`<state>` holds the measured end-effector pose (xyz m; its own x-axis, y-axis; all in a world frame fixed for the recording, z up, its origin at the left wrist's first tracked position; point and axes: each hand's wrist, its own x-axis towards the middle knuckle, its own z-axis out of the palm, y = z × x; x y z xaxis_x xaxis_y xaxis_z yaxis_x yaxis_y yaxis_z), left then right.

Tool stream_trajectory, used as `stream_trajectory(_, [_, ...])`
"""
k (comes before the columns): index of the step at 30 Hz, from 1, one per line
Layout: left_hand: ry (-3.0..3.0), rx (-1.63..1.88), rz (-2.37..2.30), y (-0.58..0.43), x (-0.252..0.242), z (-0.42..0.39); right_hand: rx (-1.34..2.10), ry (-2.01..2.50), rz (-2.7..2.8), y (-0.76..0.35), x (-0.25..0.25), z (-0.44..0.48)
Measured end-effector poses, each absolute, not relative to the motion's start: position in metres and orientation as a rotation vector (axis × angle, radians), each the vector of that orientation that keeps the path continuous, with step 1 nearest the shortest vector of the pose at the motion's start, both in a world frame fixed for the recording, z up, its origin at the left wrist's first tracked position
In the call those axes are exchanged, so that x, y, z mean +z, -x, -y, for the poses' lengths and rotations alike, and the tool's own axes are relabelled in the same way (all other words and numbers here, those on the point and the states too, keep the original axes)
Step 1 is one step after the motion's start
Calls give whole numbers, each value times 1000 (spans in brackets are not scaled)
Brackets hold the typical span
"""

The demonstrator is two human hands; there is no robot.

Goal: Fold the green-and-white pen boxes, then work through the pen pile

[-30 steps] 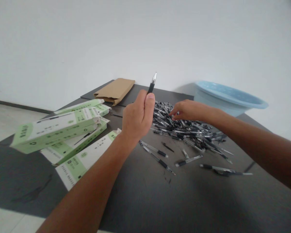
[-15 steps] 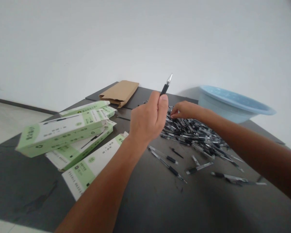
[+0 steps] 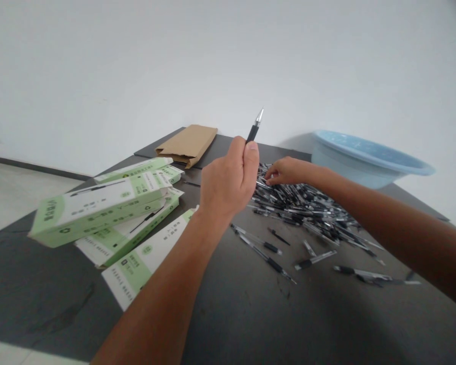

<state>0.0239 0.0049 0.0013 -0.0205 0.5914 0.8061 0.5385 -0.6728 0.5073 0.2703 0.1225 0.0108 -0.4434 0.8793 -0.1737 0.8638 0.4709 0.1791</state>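
My left hand (image 3: 230, 175) is closed round a black-gripped pen (image 3: 254, 131), whose silver tip points up above my thumb. The lower part of that pen is hidden in the fist. My right hand (image 3: 283, 171) reaches down at the back left of a large heap of black and clear pens (image 3: 311, 205). Its fingers are bent and touch the heap; whether they pinch a pen cannot be made out. Several loose pens, one of them a pen with a black grip (image 3: 275, 264), lie in front of the heap.
Green and white boxes (image 3: 99, 205) lie stacked at the left of the dark table (image 3: 243, 314). A brown paper bag (image 3: 190, 143) is at the back. Behind the heap, a light blue basin (image 3: 357, 162) stands near the wall.
My left hand has shifted slightly left with the pen in it. My right hand has stayed nearly in place at the heap. The view has tilted a little.
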Motion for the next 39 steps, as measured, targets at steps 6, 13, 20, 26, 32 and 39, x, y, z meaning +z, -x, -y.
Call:
stream_trajectory(6, [-2114,1913,-1241,-17,2,-12,75,-1519,-2477,-277,11,-117])
stream_trajectory(13, [-2075,1996,-1364,-2,1,-24,52,-1516,-2514,-281,10,-107])
stream_trajectory(20, [-2058,2020,-1450,9,1,-29,120,-1580,-2484,-285,16,-105])
stream_trajectory(26, [-2073,1987,-1485,8,3,-25,167,-1633,-2460,-286,23,-99])
stream_trajectory(32, [-2013,2025,-1445,14,2,-28,194,-1632,-2460,-283,27,-95])
stream_trajectory(39, [-1970,1998,-1485,17,3,-28,293,-1658,-2502,-276,23,-91])
